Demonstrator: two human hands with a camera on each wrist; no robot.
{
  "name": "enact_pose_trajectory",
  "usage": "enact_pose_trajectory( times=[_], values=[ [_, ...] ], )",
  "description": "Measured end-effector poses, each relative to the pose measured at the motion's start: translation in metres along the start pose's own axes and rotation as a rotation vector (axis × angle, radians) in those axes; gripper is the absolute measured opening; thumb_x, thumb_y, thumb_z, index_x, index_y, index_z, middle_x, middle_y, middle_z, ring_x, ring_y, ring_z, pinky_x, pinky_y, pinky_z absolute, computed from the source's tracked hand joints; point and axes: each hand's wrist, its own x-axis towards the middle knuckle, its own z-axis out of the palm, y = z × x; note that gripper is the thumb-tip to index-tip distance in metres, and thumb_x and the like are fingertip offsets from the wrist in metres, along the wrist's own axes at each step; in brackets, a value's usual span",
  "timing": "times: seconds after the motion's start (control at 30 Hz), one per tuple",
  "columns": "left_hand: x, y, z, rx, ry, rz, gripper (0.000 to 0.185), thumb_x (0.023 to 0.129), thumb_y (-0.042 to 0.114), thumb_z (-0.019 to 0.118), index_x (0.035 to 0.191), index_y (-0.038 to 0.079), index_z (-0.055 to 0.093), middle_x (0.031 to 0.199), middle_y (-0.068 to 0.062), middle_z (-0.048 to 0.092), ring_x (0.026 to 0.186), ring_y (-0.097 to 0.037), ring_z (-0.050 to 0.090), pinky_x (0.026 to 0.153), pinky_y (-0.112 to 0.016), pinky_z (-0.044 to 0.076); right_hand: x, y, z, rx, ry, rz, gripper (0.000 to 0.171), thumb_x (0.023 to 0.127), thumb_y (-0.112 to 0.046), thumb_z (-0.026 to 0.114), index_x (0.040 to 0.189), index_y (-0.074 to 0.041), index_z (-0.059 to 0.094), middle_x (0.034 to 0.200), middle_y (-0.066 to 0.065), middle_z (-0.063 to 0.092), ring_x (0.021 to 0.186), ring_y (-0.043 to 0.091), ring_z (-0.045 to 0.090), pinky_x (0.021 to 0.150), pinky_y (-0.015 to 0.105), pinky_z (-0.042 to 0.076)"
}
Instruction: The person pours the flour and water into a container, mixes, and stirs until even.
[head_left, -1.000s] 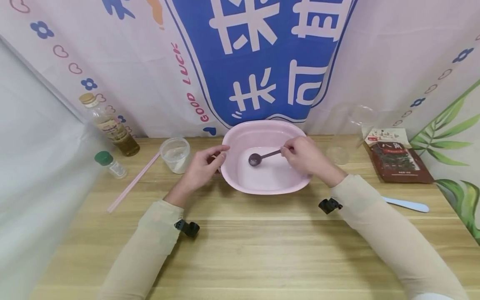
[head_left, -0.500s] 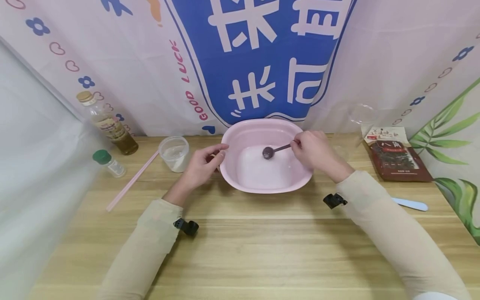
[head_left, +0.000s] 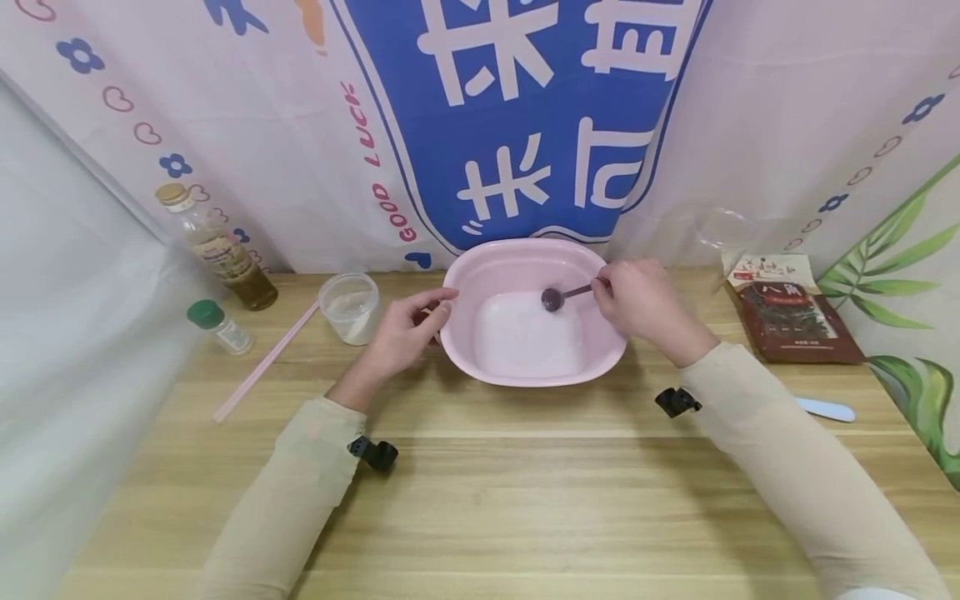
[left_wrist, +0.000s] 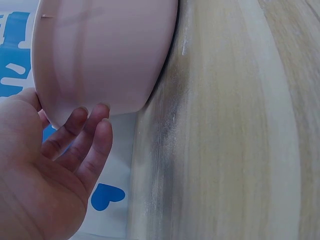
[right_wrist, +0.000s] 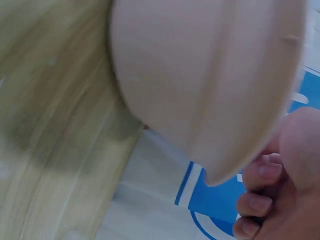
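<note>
A pink basin (head_left: 461, 354) with white powder on its bottom sits at the back middle of the wooden table. My right hand (head_left: 637, 300) pinches the handle of a small dark spoon (head_left: 564, 294) whose bowl hangs over the basin's back right part. My left hand (head_left: 408, 329) rests against the basin's left rim with fingers loosely straight; the left wrist view shows those fingers (left_wrist: 82, 137) touching the basin's outer wall (left_wrist: 105, 50). In the right wrist view my curled fingers (right_wrist: 260, 195) sit beside the basin wall (right_wrist: 200, 75); the spoon is hidden there.
Left of the basin stand a clear cup of white powder (head_left: 350, 307), a pink stick (head_left: 264, 364), a green-capped shaker (head_left: 217, 325) and an oil bottle (head_left: 217, 250). On the right lie a brown spice packet (head_left: 791, 310), a clear cup (head_left: 723, 233) and a pale blue spatula (head_left: 825, 409).
My right hand has carried the spoon from the basin's middle toward its back right side. The left hand has stayed at the left rim.
</note>
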Motion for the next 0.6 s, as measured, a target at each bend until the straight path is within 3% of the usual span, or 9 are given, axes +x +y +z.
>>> enact_pose_trajectory(
  times=[0.13, 0.3, 0.6],
  values=[
    [0.000, 0.000, 0.000, 0.005, -0.002, 0.004, 0.036, 0.111, 0.015, 0.059, 0.142, 0.001, 0.068, 0.102, -0.022, 0.069, 0.079, -0.039, 0.069, 0.070, -0.047, 0.068, -0.001, 0.000, -0.001, -0.050, 0.012, -0.025, 0.027, 0.102, -0.010, 0.061, 0.082, 0.002, 0.074, 0.075, 0.018, 0.069, 0.078, 0.043, 0.067, 0.080, 0.057, 0.051],
    [0.000, 0.001, 0.000, -0.003, -0.004, 0.000, 0.036, 0.111, 0.016, 0.059, 0.143, 0.002, 0.068, 0.103, -0.021, 0.069, 0.084, -0.047, 0.068, 0.071, -0.050, 0.068, -0.006, 0.003, -0.014, -0.023, -0.038, -0.030, 0.026, 0.100, -0.009, 0.062, 0.078, 0.001, 0.072, 0.069, 0.014, 0.066, 0.069, 0.037, 0.062, 0.073, 0.052, 0.050],
    [-0.001, 0.001, 0.000, 0.000, -0.003, -0.008, 0.037, 0.111, 0.016, 0.059, 0.143, 0.001, 0.067, 0.104, -0.021, 0.068, 0.082, -0.043, 0.068, 0.071, -0.050, 0.068, -0.016, 0.005, -0.030, 0.116, -0.105, -0.008, 0.023, 0.102, -0.011, 0.060, 0.093, 0.000, 0.077, 0.065, 0.004, 0.058, 0.061, 0.022, 0.051, 0.060, 0.033, 0.039]
  ],
)
